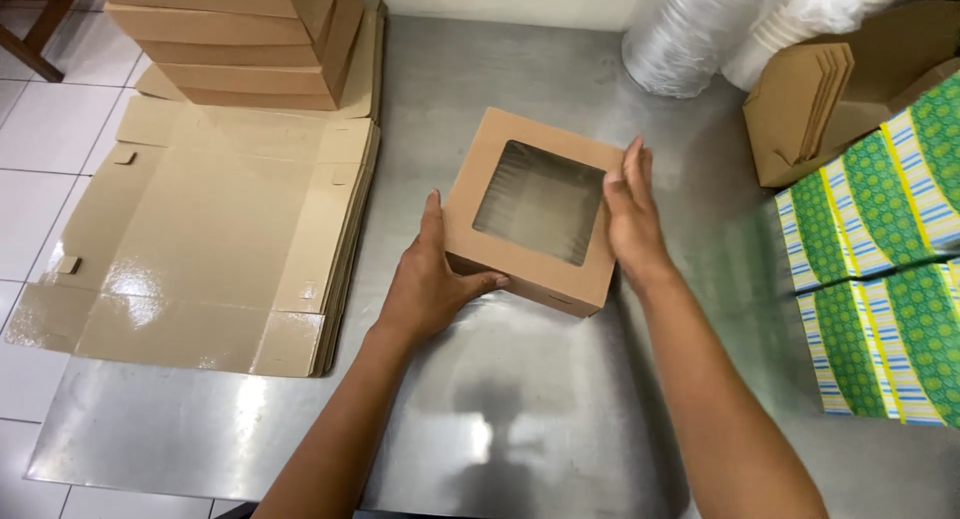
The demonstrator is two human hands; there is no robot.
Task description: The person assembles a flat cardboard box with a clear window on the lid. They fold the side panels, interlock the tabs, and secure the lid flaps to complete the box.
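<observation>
A brown cardboard box point(520, 139) with a clear square window in its lid sits closed on the steel table point(520, 399). My left hand point(430, 279) presses against its left side, thumb along the front edge. My right hand point(630, 214) lies flat against its right side, fingers pointing away from me. Both hands grip the box between them.
A pile of flat unfolded cardboard blanks point(210, 239) lies at the left, with folded brown boxes point(240, 39) stacked behind. At the right are green patterned boxes point(880, 279), brown folded cartons point(810, 109) and plastic-wrapped stacks of containers point(700, 29).
</observation>
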